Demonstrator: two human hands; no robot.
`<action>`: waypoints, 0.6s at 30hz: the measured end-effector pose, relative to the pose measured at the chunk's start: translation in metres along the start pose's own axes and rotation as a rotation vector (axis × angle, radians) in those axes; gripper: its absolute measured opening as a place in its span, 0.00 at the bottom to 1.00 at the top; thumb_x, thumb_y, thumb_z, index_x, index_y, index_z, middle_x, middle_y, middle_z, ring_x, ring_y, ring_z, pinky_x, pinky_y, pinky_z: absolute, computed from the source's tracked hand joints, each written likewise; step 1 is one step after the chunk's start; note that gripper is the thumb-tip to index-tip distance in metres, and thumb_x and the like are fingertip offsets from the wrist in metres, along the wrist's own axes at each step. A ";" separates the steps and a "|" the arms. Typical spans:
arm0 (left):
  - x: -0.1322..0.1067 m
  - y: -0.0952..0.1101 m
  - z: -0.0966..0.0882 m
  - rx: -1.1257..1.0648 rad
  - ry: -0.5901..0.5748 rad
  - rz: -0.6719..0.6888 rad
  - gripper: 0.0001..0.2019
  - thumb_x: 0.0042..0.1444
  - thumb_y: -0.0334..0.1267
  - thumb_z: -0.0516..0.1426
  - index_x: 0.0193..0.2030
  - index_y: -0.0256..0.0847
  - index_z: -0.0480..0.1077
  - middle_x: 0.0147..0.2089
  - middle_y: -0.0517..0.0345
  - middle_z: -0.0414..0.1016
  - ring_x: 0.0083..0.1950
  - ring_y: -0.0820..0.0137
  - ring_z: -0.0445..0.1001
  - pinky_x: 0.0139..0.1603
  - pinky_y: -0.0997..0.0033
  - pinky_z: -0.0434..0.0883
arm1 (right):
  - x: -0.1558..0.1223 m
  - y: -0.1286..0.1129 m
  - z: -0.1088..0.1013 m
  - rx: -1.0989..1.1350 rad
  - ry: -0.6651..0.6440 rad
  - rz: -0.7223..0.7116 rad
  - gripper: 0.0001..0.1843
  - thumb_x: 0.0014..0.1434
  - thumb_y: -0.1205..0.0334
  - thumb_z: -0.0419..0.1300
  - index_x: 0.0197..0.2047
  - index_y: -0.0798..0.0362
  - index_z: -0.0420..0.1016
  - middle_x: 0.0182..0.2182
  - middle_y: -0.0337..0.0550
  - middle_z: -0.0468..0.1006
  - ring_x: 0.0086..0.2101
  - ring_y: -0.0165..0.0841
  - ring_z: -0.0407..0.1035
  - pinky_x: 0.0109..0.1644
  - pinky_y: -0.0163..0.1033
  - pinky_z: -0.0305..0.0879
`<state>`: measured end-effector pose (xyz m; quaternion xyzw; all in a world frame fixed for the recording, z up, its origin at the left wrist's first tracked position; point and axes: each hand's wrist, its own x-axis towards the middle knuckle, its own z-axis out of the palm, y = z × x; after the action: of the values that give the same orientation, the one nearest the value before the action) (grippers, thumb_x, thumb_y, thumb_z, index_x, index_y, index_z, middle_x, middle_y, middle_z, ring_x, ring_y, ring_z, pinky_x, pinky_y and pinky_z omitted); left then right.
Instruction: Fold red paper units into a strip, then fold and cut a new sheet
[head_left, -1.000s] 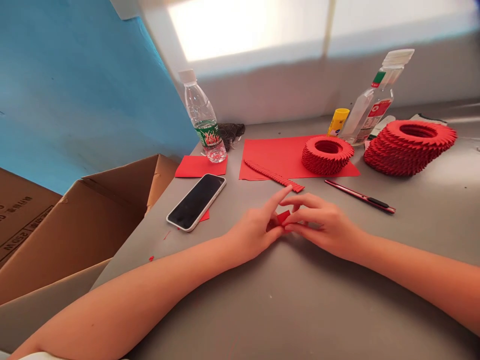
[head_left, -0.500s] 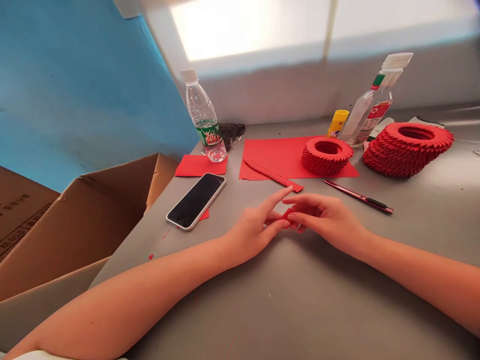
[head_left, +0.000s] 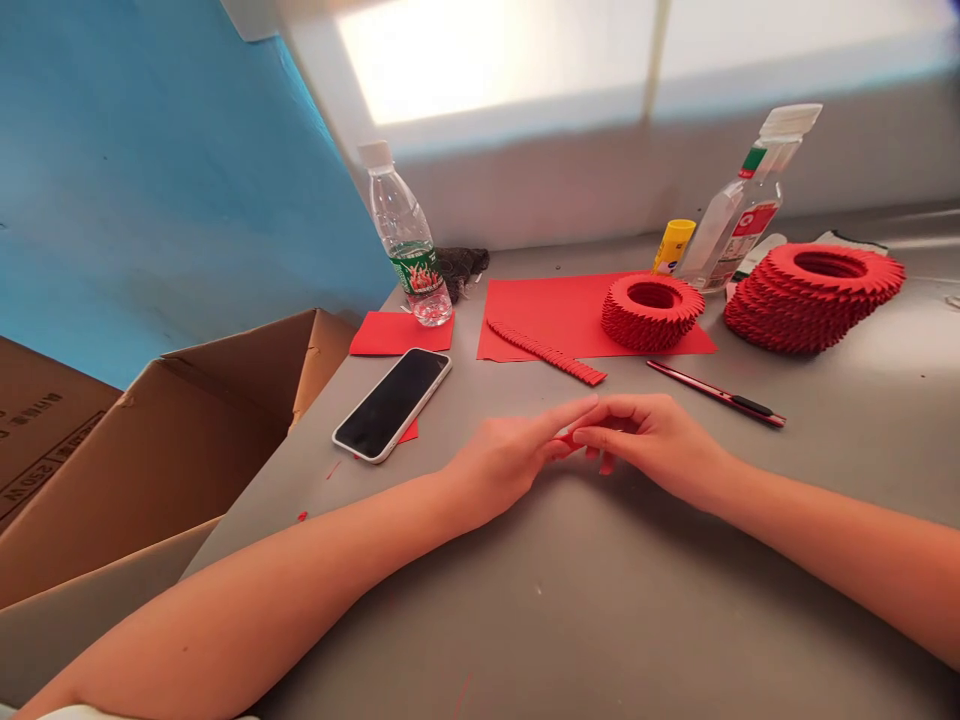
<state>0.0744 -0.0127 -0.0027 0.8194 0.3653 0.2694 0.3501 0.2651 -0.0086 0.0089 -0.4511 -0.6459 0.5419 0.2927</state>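
Near the front of a grey table top (head_left: 675, 620), a small folded piece of red paper (head_left: 574, 439), mostly hidden by fingers. Bare left hand (head_left: 502, 465), fingers almost straight, pinching the piece from one side. Bare right hand (head_left: 652, 445), fingers softly curled, pinching it from the other side. Both hands nearly closed, with tips touching.

Already made: a round red ring of folded paper bits (head_left: 651, 313) on a flat red paper sheet (head_left: 525, 320), plus a tall stack of red paper rings (head_left: 814, 300) farther right. Not yet in any ring, by the look of it: a short curved strip of folded red bits (head_left: 546, 352), lying on the sheet's front edge, and the small piece in the fingers.
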 end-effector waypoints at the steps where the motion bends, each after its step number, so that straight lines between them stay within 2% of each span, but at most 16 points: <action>1: 0.000 0.000 -0.001 -0.012 0.019 -0.025 0.21 0.58 0.33 0.49 0.59 0.48 0.59 0.40 0.62 0.76 0.39 0.75 0.75 0.45 0.76 0.69 | 0.000 0.000 -0.001 0.003 -0.016 0.005 0.12 0.52 0.55 0.58 0.35 0.52 0.77 0.30 0.41 0.78 0.25 0.27 0.68 0.28 0.33 0.67; 4: 0.002 0.001 -0.002 -0.194 0.049 -0.145 0.20 0.58 0.37 0.52 0.57 0.46 0.61 0.38 0.60 0.77 0.35 0.75 0.74 0.42 0.74 0.71 | 0.001 0.003 -0.001 -0.011 -0.015 -0.015 0.12 0.51 0.53 0.59 0.33 0.52 0.77 0.29 0.40 0.78 0.27 0.29 0.69 0.32 0.35 0.68; 8: 0.007 0.005 -0.003 -0.508 0.025 -0.315 0.19 0.53 0.39 0.57 0.52 0.40 0.66 0.39 0.54 0.77 0.39 0.70 0.74 0.42 0.69 0.70 | 0.001 0.008 0.000 -0.064 0.088 -0.015 0.13 0.47 0.51 0.62 0.28 0.53 0.74 0.27 0.39 0.76 0.25 0.28 0.66 0.27 0.34 0.67; 13: 0.012 0.001 -0.007 -0.709 -0.002 -0.376 0.18 0.52 0.35 0.58 0.50 0.40 0.67 0.40 0.52 0.76 0.39 0.70 0.74 0.45 0.66 0.68 | 0.001 0.005 -0.002 -0.025 0.118 0.019 0.14 0.46 0.51 0.62 0.24 0.54 0.71 0.24 0.39 0.73 0.25 0.28 0.65 0.24 0.32 0.64; 16: 0.013 0.001 -0.010 -0.704 -0.031 -0.399 0.18 0.51 0.30 0.56 0.50 0.41 0.66 0.41 0.53 0.75 0.35 0.73 0.73 0.42 0.68 0.68 | 0.002 0.003 -0.004 -0.029 0.122 0.028 0.14 0.48 0.51 0.61 0.25 0.54 0.71 0.24 0.38 0.73 0.23 0.26 0.64 0.24 0.32 0.63; 18: 0.013 0.003 -0.012 -0.568 -0.024 -0.405 0.17 0.51 0.28 0.54 0.49 0.41 0.67 0.34 0.58 0.75 0.32 0.75 0.71 0.37 0.71 0.68 | 0.003 0.005 -0.005 -0.048 0.127 0.033 0.13 0.50 0.51 0.60 0.28 0.53 0.72 0.25 0.38 0.74 0.21 0.25 0.64 0.24 0.32 0.64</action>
<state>0.0747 0.0003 0.0089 0.6035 0.4268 0.2755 0.6146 0.2698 -0.0036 0.0056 -0.5022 -0.6312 0.5013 0.3131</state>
